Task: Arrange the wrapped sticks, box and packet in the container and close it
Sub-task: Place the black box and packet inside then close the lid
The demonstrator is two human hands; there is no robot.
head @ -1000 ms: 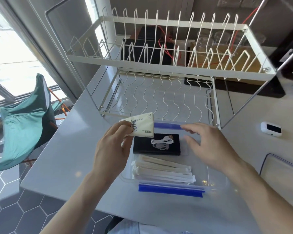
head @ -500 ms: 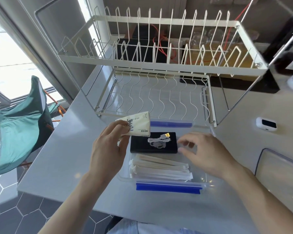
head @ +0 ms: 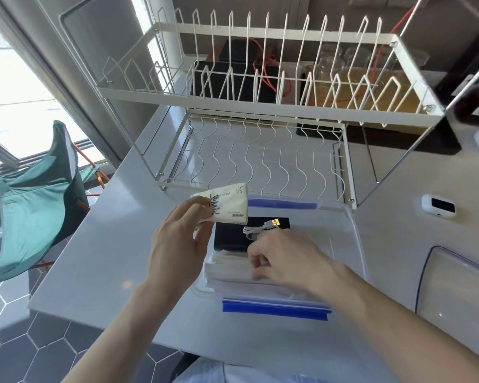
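A clear plastic container (head: 353,244) with blue clips stands on the grey counter near its front edge. Inside lie a black box (head: 231,237) with a coiled white cable (head: 256,230) on top and, nearer me, a stack of white wrapped sticks (head: 227,272). My left hand (head: 177,244) holds a white tissue packet (head: 227,207) above the container's far left corner. My right hand (head: 285,258) is down inside the container, its fingers curled on the wrapped sticks and hiding their right part.
A white two-tier wire dish rack (head: 260,111) stands right behind the container. The container's clear lid (head: 459,286) lies at the right edge, with a small white device (head: 437,209) beyond it. A teal chair (head: 33,205) stands off the counter's left side.
My right hand has moved from the container's far edge down and towards me onto the wrapped sticks. My left hand still holds the packet in about the same place.
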